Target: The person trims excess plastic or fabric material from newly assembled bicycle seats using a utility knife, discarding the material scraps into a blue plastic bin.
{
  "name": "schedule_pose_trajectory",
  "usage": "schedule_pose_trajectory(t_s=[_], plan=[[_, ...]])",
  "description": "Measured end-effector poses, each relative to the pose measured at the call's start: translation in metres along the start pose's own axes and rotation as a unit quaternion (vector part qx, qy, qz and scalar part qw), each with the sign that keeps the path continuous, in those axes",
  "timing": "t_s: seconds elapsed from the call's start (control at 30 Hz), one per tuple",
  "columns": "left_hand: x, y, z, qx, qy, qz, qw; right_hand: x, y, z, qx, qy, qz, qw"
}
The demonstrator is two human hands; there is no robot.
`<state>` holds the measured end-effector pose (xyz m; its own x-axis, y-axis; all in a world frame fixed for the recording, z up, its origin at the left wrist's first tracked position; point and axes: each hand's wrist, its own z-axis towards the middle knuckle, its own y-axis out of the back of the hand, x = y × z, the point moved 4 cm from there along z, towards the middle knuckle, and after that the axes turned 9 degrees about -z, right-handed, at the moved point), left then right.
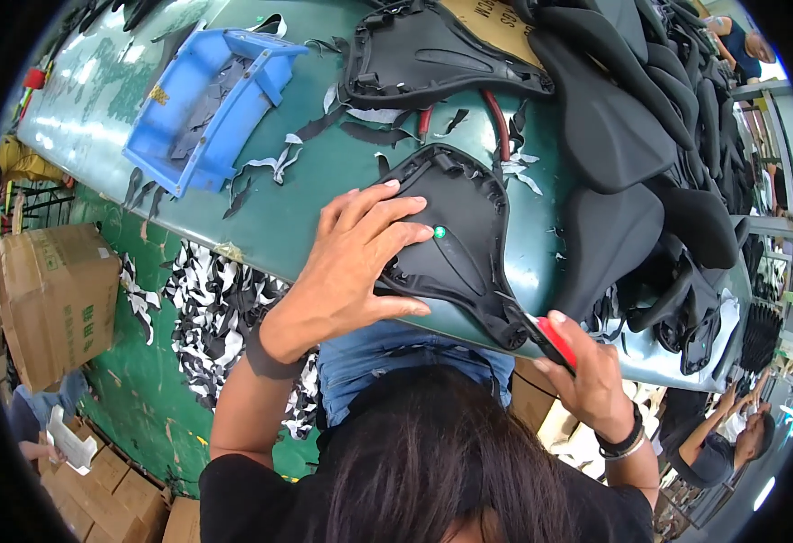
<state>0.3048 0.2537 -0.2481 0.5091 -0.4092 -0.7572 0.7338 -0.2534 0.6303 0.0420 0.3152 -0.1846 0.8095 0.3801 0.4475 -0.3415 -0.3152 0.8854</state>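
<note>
A black bicycle saddle point(473, 217) lies upside down on the green table in front of me, its wide end away and its narrow nose toward me. My left hand point(356, 258) rests on its underside, fingers stretched out and apart, beside a small green round sticker point(440, 233). At the nose, my right hand point(593, 378) is closed around a utility knife point(555, 342) with a red and black handle. The thin blade points at the nose's edge; whether it cuts in cannot be told. A second upturned saddle point(441, 59) lies beyond, with red tool handles point(498, 127) partly under it.
A blue plastic bin point(155, 136) with dark scraps stands at the left. Black and white trimmings point(374, 131) litter the table and the floor. Many black saddles point(595, 118) are piled at the right. A cardboard box point(57, 303) stands at the left; other people are at both sides.
</note>
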Motion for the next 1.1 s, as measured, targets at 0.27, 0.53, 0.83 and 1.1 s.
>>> schedule_pose_trajectory(t_s=[0.27, 0.53, 0.83, 1.1], plan=[[0.004, -0.001, 0.002, -0.002, -0.015, -0.036, 0.999, 0.020, -0.018, 0.043, 0.002, 0.094, -0.084, 0.992], [0.009, 0.001, -0.002, 0.015, 0.002, -0.049, 0.999, 0.024, -0.018, 0.061, 0.108, 0.160, -0.132, 0.972], [-0.002, 0.015, 0.003, 0.051, -0.020, -0.021, 0.998, 0.011, -0.007, 0.043, 0.027, 0.104, -0.046, 0.993], [-0.027, 0.010, 0.029, 0.190, 0.035, -0.021, 0.981, -0.009, -0.043, 0.011, -0.049, -0.087, 0.179, 0.979]])
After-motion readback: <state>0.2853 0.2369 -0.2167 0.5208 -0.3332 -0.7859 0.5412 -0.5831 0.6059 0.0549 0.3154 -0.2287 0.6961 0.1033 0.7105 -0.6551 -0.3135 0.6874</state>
